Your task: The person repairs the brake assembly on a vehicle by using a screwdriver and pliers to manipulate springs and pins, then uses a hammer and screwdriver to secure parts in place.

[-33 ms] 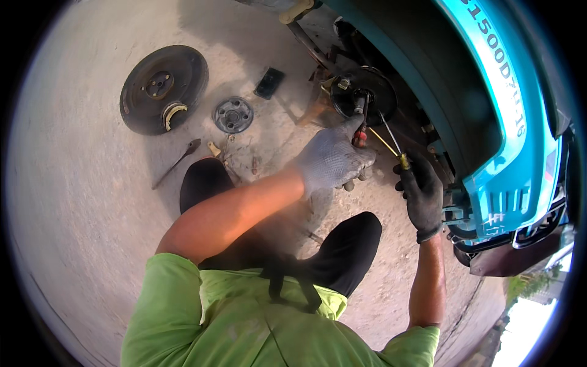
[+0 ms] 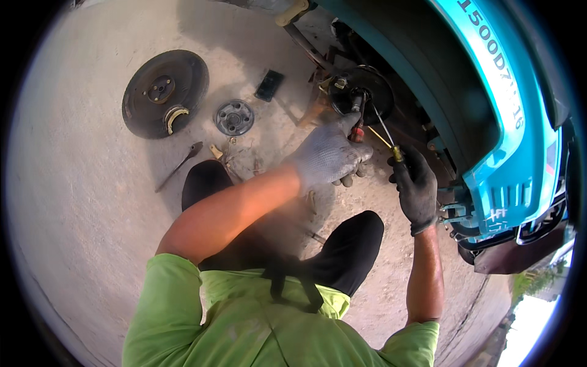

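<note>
My left hand (image 2: 327,153), in a grey glove, is closed around a red-handled screwdriver (image 2: 357,135) beside the hub. Its shaft points up to the middle of a round black brake backing plate (image 2: 382,92) on the vehicle's axle. My right hand (image 2: 417,186), in a dark glove, grips a screwdriver with a yellowish handle (image 2: 398,154). That blade slants up and left, with its tip at or close to the hub's centre; exact contact is too small to tell. A thin yellow rod (image 2: 378,137) shows between the two hands.
A turquoise vehicle body (image 2: 520,165) curves over the right side. On the concrete at left lie a tyred wheel (image 2: 147,85) with a curved brake shoe (image 2: 174,119), a grey brake drum (image 2: 234,117), a phone-like dark slab (image 2: 269,85), a long-handled tool (image 2: 178,166) and small parts.
My right hand has moved slightly up and left, bringing the screwdriver's tip nearer the hub's centre. My left hand keeps its hold, shifted slightly left.
</note>
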A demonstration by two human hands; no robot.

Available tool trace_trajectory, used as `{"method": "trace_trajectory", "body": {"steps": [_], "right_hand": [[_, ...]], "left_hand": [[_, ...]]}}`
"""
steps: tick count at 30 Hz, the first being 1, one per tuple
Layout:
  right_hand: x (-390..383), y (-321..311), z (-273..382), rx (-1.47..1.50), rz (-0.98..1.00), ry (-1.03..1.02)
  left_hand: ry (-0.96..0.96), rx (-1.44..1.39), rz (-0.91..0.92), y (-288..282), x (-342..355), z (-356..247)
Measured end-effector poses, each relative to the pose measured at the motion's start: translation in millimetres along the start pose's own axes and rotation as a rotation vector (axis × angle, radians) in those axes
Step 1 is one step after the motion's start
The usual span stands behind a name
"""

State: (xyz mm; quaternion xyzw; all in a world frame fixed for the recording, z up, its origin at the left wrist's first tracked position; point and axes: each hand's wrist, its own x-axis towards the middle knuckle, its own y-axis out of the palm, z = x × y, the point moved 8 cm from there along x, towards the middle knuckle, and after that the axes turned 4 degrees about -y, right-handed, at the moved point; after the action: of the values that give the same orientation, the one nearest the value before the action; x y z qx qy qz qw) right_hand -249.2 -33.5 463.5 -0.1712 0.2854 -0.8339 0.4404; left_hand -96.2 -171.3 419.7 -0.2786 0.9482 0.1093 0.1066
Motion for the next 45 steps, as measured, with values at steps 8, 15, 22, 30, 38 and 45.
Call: {"method": "trace_trajectory", "body": {"steps": [8, 15, 22, 30, 38, 45], "right_hand": [[5.2, 14.9, -18.3, -0.195, -0.166, -0.198], [7.6, 15.8, 4.7, -0.330, -0.240, -0.375], [16.8, 14.0, 20.1, -0.340, -0.162, -0.322], [41.2, 3.2, 53.8, -0.588, 0.074, -0.267], [47.0, 17.5, 81.0, -0.653, 0.183, -0.133], [9.6, 61.1, 33.9, -0.464, -0.080, -0.089]], "left_hand": [[-0.134, 0.145, 0.142, -23.0, -3.8, -25.3], [-0.007, 0.332, 0.122, -52.6, 0.0, -20.3], [0.097, 0.568, 0.100, -73.1, 19.0, 11.2], [0.231, 0.706, 0.065, -75.2, 21.5, 21.3], [0.247, 0.795, 0.025, -67.9, 11.0, 4.0], [0.299, 0.792, -0.008, -68.3, 15.4, 21.0]]}}
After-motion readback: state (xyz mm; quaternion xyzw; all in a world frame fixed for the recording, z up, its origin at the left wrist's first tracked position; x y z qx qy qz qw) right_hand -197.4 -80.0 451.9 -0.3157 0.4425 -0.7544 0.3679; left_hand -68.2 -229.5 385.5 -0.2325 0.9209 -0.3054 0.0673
